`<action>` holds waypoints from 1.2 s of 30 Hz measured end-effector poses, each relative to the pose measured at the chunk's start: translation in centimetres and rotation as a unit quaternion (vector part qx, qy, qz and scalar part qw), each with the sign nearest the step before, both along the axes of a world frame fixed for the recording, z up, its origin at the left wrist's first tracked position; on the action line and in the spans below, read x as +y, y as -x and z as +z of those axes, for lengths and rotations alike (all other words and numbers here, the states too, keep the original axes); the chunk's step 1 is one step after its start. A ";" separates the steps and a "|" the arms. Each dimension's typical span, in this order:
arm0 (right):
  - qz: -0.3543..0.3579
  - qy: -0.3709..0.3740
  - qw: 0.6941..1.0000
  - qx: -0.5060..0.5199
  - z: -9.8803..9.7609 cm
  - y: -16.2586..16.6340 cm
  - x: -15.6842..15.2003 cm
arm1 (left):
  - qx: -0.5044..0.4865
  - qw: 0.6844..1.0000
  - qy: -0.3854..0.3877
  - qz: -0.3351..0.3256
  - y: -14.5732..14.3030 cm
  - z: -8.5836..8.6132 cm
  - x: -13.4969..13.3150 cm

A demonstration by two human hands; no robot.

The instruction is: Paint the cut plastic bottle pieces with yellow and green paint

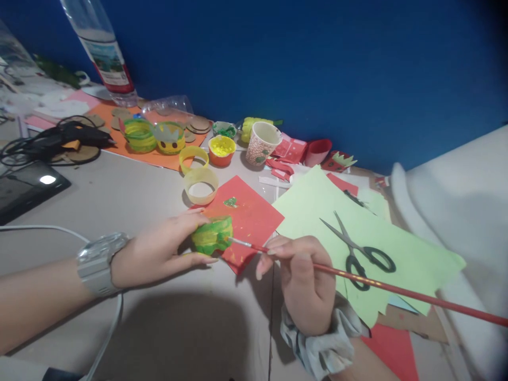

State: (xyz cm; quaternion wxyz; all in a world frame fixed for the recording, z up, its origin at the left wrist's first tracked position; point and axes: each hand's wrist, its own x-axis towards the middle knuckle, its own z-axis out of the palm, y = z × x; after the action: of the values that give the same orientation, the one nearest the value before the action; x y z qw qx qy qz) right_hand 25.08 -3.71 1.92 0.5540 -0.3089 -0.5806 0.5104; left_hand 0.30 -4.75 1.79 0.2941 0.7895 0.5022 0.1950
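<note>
My left hand (164, 247) grips a small cup-like piece (213, 236) painted in green and yellow streaks, tipped on its side. Between the fingers of my right hand (305, 275) is a long red paintbrush (381, 286), its tip touching the painted piece or right at its edge. Beneath them lies a red paper square (250, 203) with paint specks and a green blob (230, 202). Just behind the left hand stand two yellowish rings (201, 186). A small cup of yellow paint (222, 150) and a dish of green paint (224, 130) sit farther back.
Black-handled scissors (357, 251) lie on light green paper (416, 264) at right. A patterned paper cup (262, 144), painted rings (170, 140) and a tall bottle (105, 58) stand along the blue wall. A glue gun (85, 133) and a white cable (113, 328) are at left.
</note>
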 end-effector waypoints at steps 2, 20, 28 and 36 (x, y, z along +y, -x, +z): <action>-0.006 0.014 1.000 -0.011 -0.1 0.2 0.0 | 0.000 1.000 0.001 0.001 -0.1 0.1 0.1; -0.051 0.119 0.990 0.048 -0.7 0.5 1.2 | -0.004 1.000 0.022 0.016 -0.3 0.3 0.3; -0.013 0.107 0.992 0.059 -0.5 0.7 1.0 | -0.014 1.000 0.009 0.012 -0.3 0.4 0.4; -0.005 0.099 0.993 0.062 -0.4 0.7 1.2 | -0.013 1.000 0.014 0.007 -0.4 0.5 0.4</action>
State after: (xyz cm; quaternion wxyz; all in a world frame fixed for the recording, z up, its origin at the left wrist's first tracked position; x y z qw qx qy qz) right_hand 24.38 -2.53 1.51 0.5583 -0.3328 -0.4902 0.5807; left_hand 0.70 -4.31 2.31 0.3104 0.7793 0.5065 0.1996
